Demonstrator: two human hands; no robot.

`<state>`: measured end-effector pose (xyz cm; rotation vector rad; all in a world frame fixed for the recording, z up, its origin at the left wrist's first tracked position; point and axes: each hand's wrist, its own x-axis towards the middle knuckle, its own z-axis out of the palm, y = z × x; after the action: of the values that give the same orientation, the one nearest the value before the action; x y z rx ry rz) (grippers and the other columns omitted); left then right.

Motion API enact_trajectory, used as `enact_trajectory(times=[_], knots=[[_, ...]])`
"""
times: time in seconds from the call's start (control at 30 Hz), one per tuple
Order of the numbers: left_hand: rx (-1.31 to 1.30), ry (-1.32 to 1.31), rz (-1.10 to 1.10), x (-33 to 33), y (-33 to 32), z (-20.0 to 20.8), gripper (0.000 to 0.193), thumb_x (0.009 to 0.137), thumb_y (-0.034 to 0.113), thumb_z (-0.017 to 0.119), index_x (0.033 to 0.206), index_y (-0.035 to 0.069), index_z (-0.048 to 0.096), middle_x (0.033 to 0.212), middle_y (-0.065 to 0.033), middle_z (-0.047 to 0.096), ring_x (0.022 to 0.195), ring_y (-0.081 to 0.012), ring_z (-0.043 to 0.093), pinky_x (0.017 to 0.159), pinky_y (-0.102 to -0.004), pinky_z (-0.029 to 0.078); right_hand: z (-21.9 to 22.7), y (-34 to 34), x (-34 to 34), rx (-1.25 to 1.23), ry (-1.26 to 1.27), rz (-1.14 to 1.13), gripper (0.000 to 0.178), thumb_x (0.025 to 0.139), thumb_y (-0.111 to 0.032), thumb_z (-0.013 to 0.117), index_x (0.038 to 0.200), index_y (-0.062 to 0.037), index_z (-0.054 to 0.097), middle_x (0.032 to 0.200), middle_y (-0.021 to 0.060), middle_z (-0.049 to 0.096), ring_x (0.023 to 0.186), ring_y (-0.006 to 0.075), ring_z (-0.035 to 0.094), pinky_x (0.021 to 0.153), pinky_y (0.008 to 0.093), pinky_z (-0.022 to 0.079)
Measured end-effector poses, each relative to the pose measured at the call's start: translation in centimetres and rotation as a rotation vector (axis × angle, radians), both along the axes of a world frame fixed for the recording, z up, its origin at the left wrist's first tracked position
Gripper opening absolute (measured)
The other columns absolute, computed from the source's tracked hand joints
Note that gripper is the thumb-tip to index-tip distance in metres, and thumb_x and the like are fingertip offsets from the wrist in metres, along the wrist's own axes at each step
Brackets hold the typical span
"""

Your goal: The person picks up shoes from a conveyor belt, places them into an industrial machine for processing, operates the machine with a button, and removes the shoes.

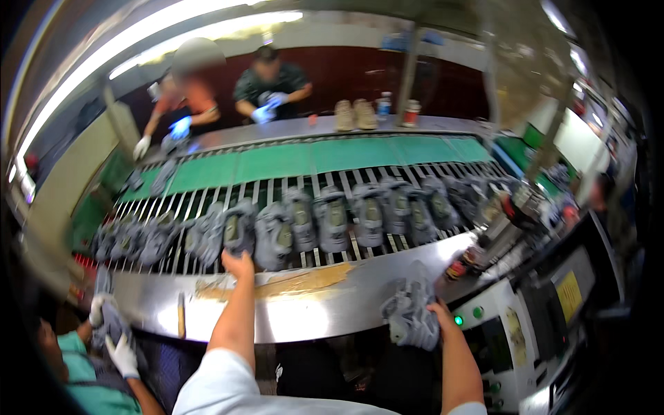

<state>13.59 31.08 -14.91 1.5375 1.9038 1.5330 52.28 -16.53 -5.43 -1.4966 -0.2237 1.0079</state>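
Observation:
On the slatted conveyor, my left hand (pixel 237 264) is closed on the near end of a grey shoe (pixel 239 228), which stands among a row of similar ones. My right hand (pixel 440 315) grips a grey sneaker (pixel 413 321) at its side, over the front edge of the metal counter (pixel 290 315). A second grey shoe seems to lie against that sneaker, but blur hides how they meet. Grey shoes (pixel 332 218) stand close together along the conveyor to the right of my left hand, and more shoes (pixel 158 238) sit to its left.
A wooden-looking stick (pixel 181 315) and brown tape (pixel 304 280) lie on the counter. At my right stands a machine with green-lit buttons (pixel 478 312). A gloved co-worker (pixel 90 370) holds a shoe at the left; two more work behind the green belt (pixel 277 160). Beige shoes (pixel 355 115) stand opposite.

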Motion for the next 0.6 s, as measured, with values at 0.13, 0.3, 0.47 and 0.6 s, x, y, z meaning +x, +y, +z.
enact_trajectory(times=[0.13,0.3,0.47,0.6], knots=[[-0.145,-0.438,-0.585,6.9,-15.1,-1.1,0.017,0.078,0.0,0.056,0.094,0.003,0.056,0.081,-0.0009,0.053,0.071,-0.0095,0.045,0.066,-0.0233,0.04,-3.4,-2.8,0.4,-0.007,-0.145,-0.056,0.072,0.067,-0.021,0.063,0.133,0.0014,0.045,0.125,0.015,0.053,0.114,0.0265,0.05,0.098,0.0344,0.038],[-0.246,-0.228,-0.804,9.9,-26.5,0.7,0.006,0.076,0.002,0.054,0.076,0.002,0.06,0.066,-0.005,0.058,0.061,-0.013,0.053,0.058,-0.0257,0.043,-0.8,-14.6,-5.2,0.369,0.196,-0.201,0.077,0.068,-0.011,0.058,0.141,-0.0046,0.034,0.127,0.0134,0.051,0.113,0.027,0.052,0.098,0.0382,0.041],[-0.194,0.01,-0.814,10.3,-25.3,-1.3,0.005,0.073,0.005,0.055,0.072,0.002,0.058,0.065,-0.0077,0.059,0.061,-0.0173,0.055,0.06,-0.031,0.046,6.8,-33.3,-10.9,0.675,0.124,-0.486,0.079,0.063,-0.003,0.051,0.14,-0.0018,0.033,0.129,0.0192,0.051,0.111,0.0364,0.056,0.096,0.0454,0.047],[-0.111,0.239,-0.682,10.0,-26.0,0.0,0.006,0.076,0.008,0.055,0.072,0.002,0.057,0.067,-0.0115,0.059,0.062,-0.0255,0.056,0.061,-0.0373,0.045,12.3,-45.0,-12.2,0.588,-0.245,-1.013,0.078,0.062,-0.012,0.055,0.137,0.0011,0.036,0.124,0.0183,0.054,0.108,0.0341,0.057,0.095,0.0441,0.047]])
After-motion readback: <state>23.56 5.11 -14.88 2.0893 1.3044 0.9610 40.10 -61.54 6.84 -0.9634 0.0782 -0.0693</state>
